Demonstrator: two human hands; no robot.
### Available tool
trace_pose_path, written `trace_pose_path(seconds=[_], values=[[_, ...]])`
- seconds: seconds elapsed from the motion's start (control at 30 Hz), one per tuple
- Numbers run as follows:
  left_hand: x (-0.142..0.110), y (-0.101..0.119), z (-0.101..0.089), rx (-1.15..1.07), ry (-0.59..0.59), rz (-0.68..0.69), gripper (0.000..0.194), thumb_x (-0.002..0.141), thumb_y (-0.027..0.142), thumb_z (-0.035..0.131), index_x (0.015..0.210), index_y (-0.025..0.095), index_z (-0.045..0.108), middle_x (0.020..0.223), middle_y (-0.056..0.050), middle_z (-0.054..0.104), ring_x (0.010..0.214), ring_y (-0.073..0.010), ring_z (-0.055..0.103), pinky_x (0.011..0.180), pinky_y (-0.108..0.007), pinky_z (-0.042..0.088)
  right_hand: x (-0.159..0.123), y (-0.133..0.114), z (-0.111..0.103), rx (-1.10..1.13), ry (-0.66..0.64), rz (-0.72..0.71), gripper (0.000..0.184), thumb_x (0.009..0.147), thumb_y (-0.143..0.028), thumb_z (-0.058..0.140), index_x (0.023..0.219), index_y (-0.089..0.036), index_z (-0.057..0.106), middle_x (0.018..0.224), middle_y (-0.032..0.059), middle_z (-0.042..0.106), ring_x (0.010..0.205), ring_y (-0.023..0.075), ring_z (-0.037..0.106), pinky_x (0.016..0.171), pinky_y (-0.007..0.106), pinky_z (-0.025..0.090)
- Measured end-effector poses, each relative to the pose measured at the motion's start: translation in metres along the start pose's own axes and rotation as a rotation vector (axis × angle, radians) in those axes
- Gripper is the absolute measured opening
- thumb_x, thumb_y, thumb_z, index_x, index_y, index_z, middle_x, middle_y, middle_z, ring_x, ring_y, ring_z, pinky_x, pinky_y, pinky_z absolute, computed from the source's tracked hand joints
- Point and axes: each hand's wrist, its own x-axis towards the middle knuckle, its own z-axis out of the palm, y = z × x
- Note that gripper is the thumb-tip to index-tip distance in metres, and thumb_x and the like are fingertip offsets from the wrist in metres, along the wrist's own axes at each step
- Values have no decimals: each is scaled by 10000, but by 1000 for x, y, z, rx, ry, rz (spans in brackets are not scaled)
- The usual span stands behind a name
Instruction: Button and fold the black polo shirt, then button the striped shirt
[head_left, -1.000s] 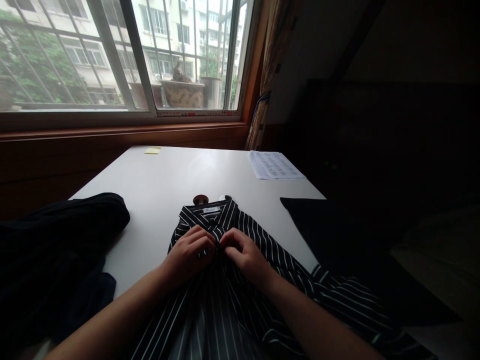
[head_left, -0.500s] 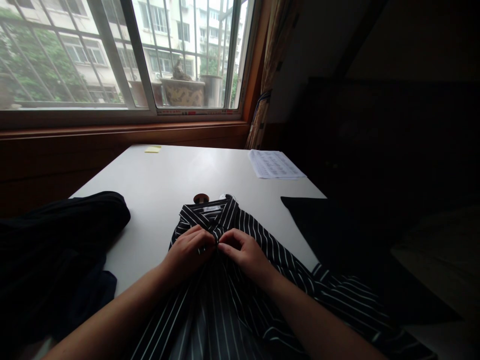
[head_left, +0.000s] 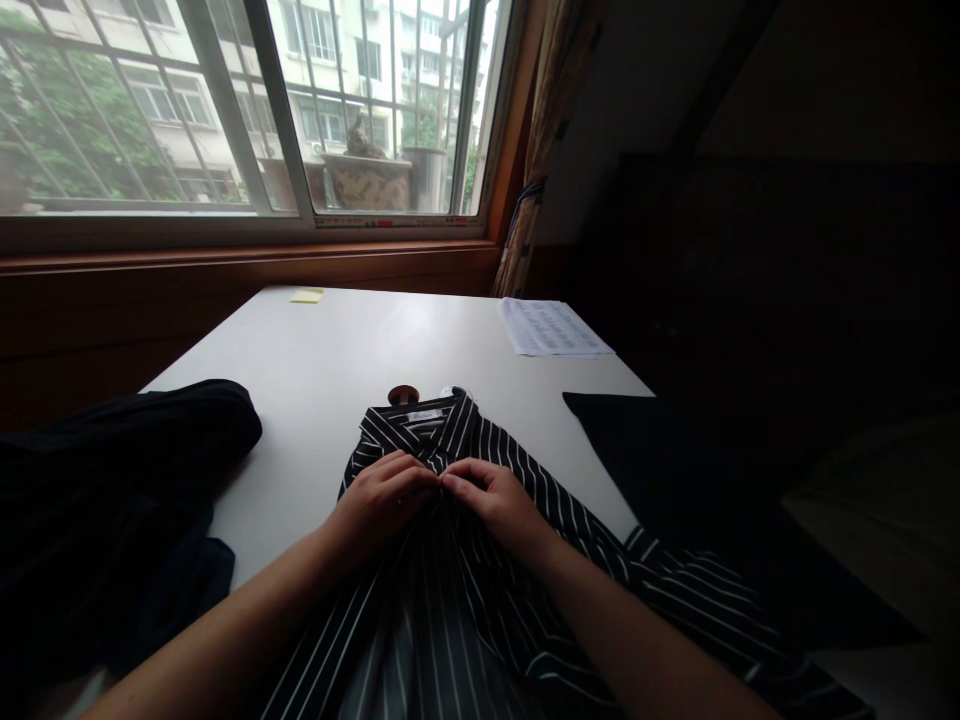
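Note:
A black shirt with white stripes [head_left: 442,620] lies front up on the white table, its collar pointing away from me and one sleeve stretched to the right. Just below the collar, my left hand [head_left: 386,492] pinches the front edge of the shirt from the left. My right hand [head_left: 495,500] meets it there from the right, thumb and forefinger pressed together on the same spot. The fingertips of both hands touch or nearly touch. Whether a button sits between them is hidden by the fingers.
Dark folded cloth [head_left: 150,460] covers the table's left side. Another dark cloth [head_left: 697,500] lies at the right. Behind the collar stands a brown-rimmed round spool [head_left: 403,395]. Printed papers [head_left: 555,328] and a yellow note [head_left: 307,296] rest on the far part of the white table [head_left: 360,340].
My fingertips have drawn closer together at the shirt front. The right thumb and forefinger have closed from a loose ring into a tighter pinch. The shirt's place is nearly the same.

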Motion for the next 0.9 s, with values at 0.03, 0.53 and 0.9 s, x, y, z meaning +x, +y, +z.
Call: trace_pose_path(seconds=[0.03,0.53,0.9], values=[[0,0,0,-1,-2,-3,74,944,166,578,984,185,638,899,-46,664,819,-157,604,739,-280,523,0,0,0,9,-3,5,191,878,-371,649,943,-215,740,935,29,716,902,199,640,844,335,485],[-6,-1,1,30,13,-39,49,948,185,582,966,189,628,1065,-64,594,913,-147,625,782,-264,540,1,1,-2,102,-35,66,155,827,-303,704,948,-214,738,918,19,707,861,170,631,822,319,481],[-4,0,1,0,-15,13,49,939,135,574,964,172,593,969,-55,630,831,-133,623,717,-243,530,1,6,0,141,-46,67,150,840,-308,686,933,-191,699,837,3,658,736,133,580,696,275,468]])
